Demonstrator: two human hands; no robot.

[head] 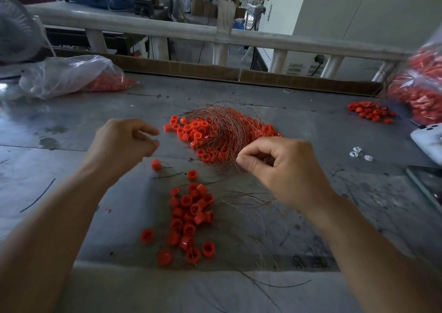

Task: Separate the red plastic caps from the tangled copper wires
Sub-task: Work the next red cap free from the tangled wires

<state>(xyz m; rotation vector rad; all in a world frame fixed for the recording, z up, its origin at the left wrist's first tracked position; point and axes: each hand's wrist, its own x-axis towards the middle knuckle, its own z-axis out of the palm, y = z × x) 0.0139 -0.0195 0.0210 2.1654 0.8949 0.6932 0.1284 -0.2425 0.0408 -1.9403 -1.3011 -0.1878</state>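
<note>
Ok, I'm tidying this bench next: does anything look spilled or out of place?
Yes. A small heap of caps lies loose on the table beside the right bag, as if spilled from it. Stray strands lie scattered toward the front edge, apart from the main wires. Three white bits sit alone at right.

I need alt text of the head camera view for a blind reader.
A person's right hand pinches thin copper wires from a tangle mixed with small red plastic caps on a grey metal table, while the left hand hovers nearby, fingers loosely curled. A separate pile of red caps lies nearer the person.
</note>
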